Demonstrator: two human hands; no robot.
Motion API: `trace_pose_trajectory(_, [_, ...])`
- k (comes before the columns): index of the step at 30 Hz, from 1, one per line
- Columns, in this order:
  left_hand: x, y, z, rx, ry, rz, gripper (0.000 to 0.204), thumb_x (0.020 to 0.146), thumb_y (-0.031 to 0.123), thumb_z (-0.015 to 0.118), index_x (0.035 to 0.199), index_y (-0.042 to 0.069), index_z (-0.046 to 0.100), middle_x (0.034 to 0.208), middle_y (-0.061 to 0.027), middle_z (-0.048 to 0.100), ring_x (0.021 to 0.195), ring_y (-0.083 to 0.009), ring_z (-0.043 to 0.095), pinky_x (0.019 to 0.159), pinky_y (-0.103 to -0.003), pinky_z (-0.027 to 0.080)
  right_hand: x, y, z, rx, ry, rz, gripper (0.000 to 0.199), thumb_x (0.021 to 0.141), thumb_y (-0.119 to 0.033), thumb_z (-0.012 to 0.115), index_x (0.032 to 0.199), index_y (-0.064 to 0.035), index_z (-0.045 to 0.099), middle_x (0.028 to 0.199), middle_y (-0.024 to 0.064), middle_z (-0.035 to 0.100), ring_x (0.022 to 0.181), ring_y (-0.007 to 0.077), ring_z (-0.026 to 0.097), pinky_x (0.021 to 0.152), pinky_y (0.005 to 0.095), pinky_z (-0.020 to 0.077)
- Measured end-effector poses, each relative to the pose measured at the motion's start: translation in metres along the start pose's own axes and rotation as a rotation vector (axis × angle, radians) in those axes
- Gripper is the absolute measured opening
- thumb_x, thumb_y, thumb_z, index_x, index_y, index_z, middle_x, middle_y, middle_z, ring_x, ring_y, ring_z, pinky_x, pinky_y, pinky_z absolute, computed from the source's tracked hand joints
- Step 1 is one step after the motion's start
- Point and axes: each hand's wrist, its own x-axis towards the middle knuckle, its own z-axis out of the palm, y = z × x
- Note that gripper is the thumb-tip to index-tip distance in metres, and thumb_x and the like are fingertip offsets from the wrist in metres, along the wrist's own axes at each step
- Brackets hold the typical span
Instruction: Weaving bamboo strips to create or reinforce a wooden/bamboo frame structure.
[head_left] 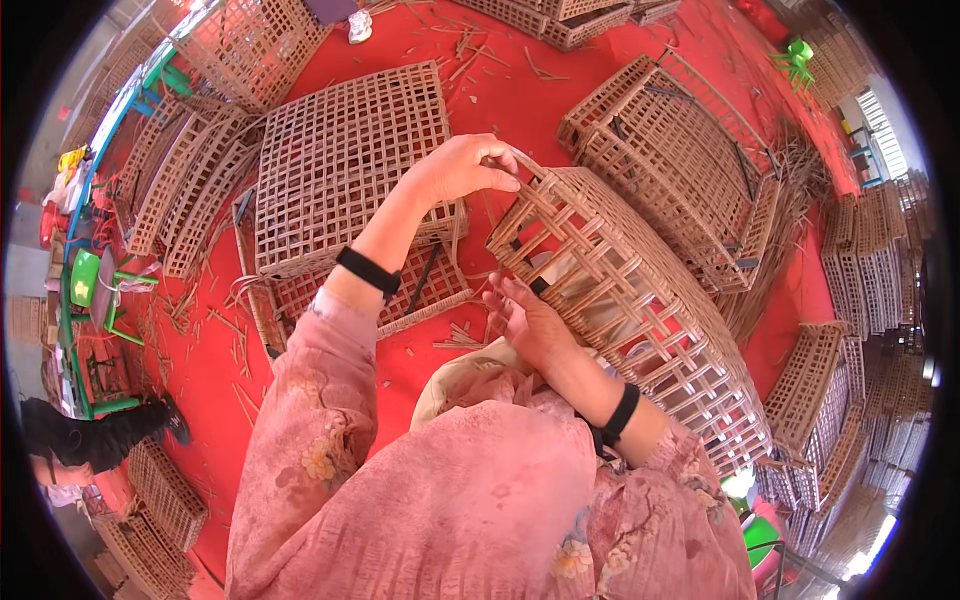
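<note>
Left hand: I'm seeing the left hand (462, 168) pinching the top corner of the woven basket (620, 300), fingers closing narrowly on a strip at the rim.
Right hand: the right hand (525, 318) is sitting low against the basket's near end, fingers half curled and touching the lattice; I cannot tell whether it is gripping a strip or just bracing.
Basket position: it is lying on its side across my lap, just right of centre, open-weave, made of pale bamboo strips.
Long axis: running from the upper left, at the left hand, down toward the lower right, past my right forearm.
Key relation: the near end of the basket is lying between both hands, left hand above it, right hand below; the right is sitting nearer the body of the basket, the left only at its corner.
Wrists: black bands on both.
Around: a flat lattice panel (350, 165) is lying on the red floor (500, 90) just left of my left forearm; another finished basket (670, 150) is resting beyond, well apart from the hands; more are stacking up along the right edge.
Other person: a dark sleeve (95, 435) is showing at far left, well apart.
</note>
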Motion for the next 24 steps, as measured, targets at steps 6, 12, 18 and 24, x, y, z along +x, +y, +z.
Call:
trace_pose_trajectory(6, [0.019,0.004,-0.010,0.394,-0.084,0.271,0.020,0.082,0.023,0.077,0.090,0.006,0.070,0.095,-0.0030,0.068,0.087,-0.0201,0.061,0.089,-0.037,0.047,0.004,0.009,-0.005,-0.041,0.078,-0.128,0.041,0.091,-0.038,0.073,0.121,-0.0146,0.058,0.117,-0.0013,0.059,0.101,0.0167,0.058,0.078,0.0302,0.0475])
trace_pose_trajectory(12, [0.034,-0.006,-0.013,-0.108,-0.366,-0.030,0.025,0.083,0.022,0.077,0.100,0.004,0.074,0.098,-0.0036,0.073,0.098,-0.0152,0.064,0.094,-0.035,0.046,0.004,0.008,-0.005,-0.094,0.078,-0.213,0.043,0.093,-0.048,0.067,0.121,-0.0165,0.059,0.115,-0.0018,0.058,0.099,0.0157,0.057,0.078,0.0308,0.0461])
trace_pose_trajectory(18, [0.037,0.016,-0.002,-0.313,-0.429,-0.038,0.015,0.085,0.015,0.076,0.094,0.004,0.074,0.089,-0.0008,0.071,0.086,-0.0094,0.061,0.085,-0.028,0.047,-0.030,-0.011,0.004,-0.105,-0.008,-0.276,0.054,0.097,-0.054,0.058,0.130,-0.0117,0.058,0.124,0.0005,0.061,0.100,0.0160,0.060,0.080,0.0301,0.0478])
trace_pose_trajectory(24, [0.059,0.100,0.043,-0.505,-0.468,0.059,0.016,0.086,0.017,0.075,0.091,0.002,0.072,0.086,0.0004,0.069,0.085,-0.0085,0.061,0.084,-0.025,0.047,-0.116,-0.079,-0.032,-0.104,-0.046,-0.255,0.075,0.095,-0.069,0.044,0.123,-0.0015,0.061,0.121,0.0149,0.066,0.095,0.0234,0.064,0.077,0.0351,0.0496])
